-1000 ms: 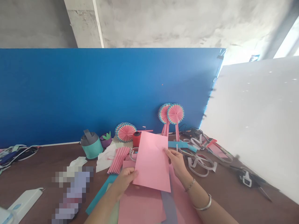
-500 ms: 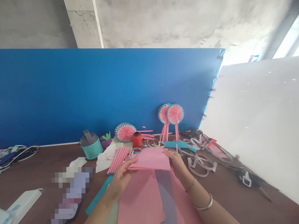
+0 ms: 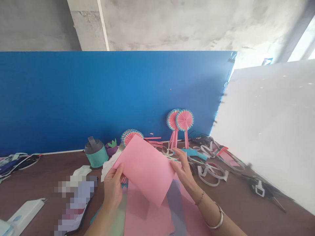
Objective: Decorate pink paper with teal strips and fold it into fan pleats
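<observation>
A pink sheet of paper (image 3: 145, 167) is held up at a slant over the desk. My left hand (image 3: 114, 186) pinches its left corner, thumb on the near face. At the opposite corner is my right hand (image 3: 183, 168), its fingers stretched and apart, the thumb against the paper's edge. Below the raised sheet lie more pink sheets (image 3: 147, 219), with a grey-purple strip (image 3: 177, 206) between them. Pale green paper (image 3: 119, 216) shows beside my left forearm. The raised sheet hides most of the rolled pink sticks and the red spool behind it.
Pink pleated paper fans (image 3: 185, 120) lean on the blue partition (image 3: 98, 91). A teal pot (image 3: 97, 154) stands at back left. White strip loops (image 3: 213, 173) and scissors (image 3: 259, 188) lie right. A blurred-out phone-like object (image 3: 77, 206) and white device (image 3: 26, 216) lie left.
The pink sheet has turned from lying nearly flat to a raised, tilted diamond facing me. My left hand moved left and rotated upright; my right hand's fingers have spread at the sheet's edge.
</observation>
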Available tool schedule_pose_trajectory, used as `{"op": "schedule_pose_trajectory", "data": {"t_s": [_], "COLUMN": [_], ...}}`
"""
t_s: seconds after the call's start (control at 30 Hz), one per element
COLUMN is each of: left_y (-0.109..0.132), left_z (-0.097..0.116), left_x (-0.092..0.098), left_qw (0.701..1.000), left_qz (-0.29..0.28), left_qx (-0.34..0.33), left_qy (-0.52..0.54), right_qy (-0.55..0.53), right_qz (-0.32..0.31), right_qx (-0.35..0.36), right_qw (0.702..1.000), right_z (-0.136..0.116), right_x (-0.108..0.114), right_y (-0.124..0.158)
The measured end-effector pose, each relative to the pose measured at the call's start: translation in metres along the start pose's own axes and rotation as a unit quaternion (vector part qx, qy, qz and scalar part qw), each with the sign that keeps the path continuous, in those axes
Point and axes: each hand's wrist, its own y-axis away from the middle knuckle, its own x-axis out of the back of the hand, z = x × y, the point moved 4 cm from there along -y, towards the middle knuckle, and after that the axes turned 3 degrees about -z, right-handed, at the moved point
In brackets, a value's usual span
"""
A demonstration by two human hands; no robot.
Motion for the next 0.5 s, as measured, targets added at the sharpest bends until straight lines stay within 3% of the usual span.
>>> {"op": "schedule_pose_trajectory", "data": {"t_s": [0.07, 0.17, 0.5], "left_y": [-0.003, -0.006, 0.001], "left_z": [-0.002, -0.005, -0.009], "left_x": [0.001, 0.001, -0.015], "left_qw": [1.0, 0.999, 0.992], "left_qz": [-0.01, -0.025, -0.09], "left_qx": [0.009, 0.022, 0.089], "left_qy": [0.008, -0.006, -0.022], "right_qy": [-0.05, -0.135, -0.149], "right_qz": [-0.086, -0.2, -0.224], "right_qx": [-0.04, -0.131, -0.165], "right_qw": [0.994, 0.962, 0.949], "right_z": [0.003, 0.012, 0.025], "right_x": [-0.006, -0.02, -0.029], "right_y": [0.0, 0.004, 0.007]}}
